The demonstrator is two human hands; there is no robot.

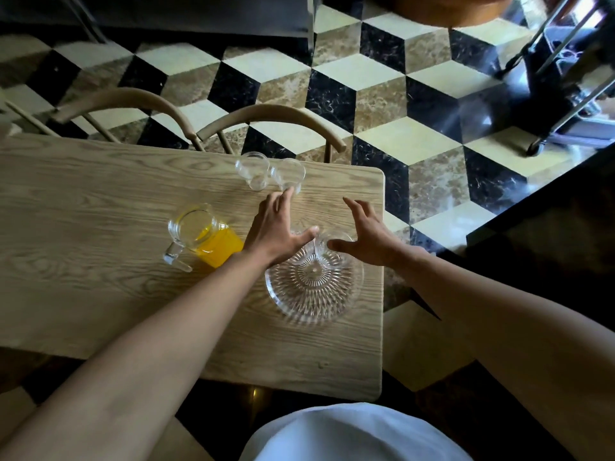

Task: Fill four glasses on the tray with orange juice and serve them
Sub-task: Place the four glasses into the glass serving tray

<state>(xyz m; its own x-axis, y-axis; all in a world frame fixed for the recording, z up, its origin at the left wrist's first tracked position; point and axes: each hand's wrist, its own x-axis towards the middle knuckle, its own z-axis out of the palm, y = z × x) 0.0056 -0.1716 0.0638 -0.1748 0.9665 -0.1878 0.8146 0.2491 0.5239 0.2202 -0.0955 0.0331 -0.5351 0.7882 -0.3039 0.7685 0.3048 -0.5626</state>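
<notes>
A round cut-glass tray (pixel 309 294) lies on the wooden table (pixel 100 201) near its right end. Two empty clear glasses stand on the tray's far part, one (pixel 301 252) under my left hand and one (pixel 336 252) by my right thumb. Two more empty glasses (pixel 253 169) (pixel 289 176) stand on the table beyond the tray. A glass jug of orange juice (pixel 206 237) stands left of the tray, handle towards me. My left hand (pixel 276 224) is spread, fingertips near the far right glass. My right hand (pixel 362 232) hovers spread over the tray's right rim. Neither holds anything.
Two curved wooden chair backs (pixel 269 116) (pixel 123 96) stand behind the table's far edge. The table's right edge (pixel 382 261) runs close beside the tray. A metal wheeled trolley (pixel 565 104) stands on the patterned floor at the upper right.
</notes>
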